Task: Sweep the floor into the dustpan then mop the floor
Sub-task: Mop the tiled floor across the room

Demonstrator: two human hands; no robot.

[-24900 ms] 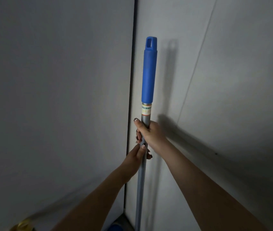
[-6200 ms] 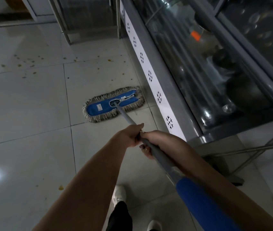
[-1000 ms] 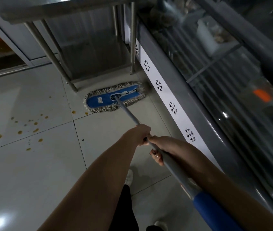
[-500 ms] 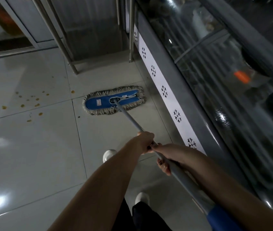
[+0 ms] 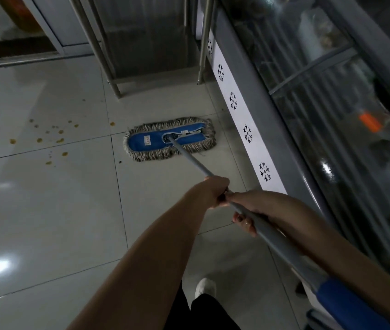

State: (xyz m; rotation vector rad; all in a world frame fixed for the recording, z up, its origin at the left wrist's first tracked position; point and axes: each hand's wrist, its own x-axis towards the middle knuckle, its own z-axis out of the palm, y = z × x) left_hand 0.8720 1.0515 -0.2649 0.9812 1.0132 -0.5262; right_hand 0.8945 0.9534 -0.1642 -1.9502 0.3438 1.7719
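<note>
A white shoe (image 5: 204,287) is planted on the pale tiled floor (image 5: 46,222) as a person works a flat mop along the room's right edge. The right hand (image 5: 253,208) wraps the grey pole (image 5: 194,160) from above, fingers curled beneath it, just ahead of the blue grip (image 5: 346,303). The left hand (image 5: 213,191) closes round the pole directly in front, and the two fists touch. That close, stacked hold appears to let the rear hand drive and the front hand steer. The pole runs low and slanted so that the blue, fringed mop head (image 5: 169,139) lies flat on the tile, its right end just beside the foot of a glass-fronted counter (image 5: 272,120) trimmed with snowflake marks (image 5: 247,133). Yellowish spots (image 5: 56,136) dot the floor to the left of the head, apart from it and unwiped, so the mopping looks far from done. Beyond, steel table legs (image 5: 98,48) stand near the floor's far edge. No dustpan is in view.
</note>
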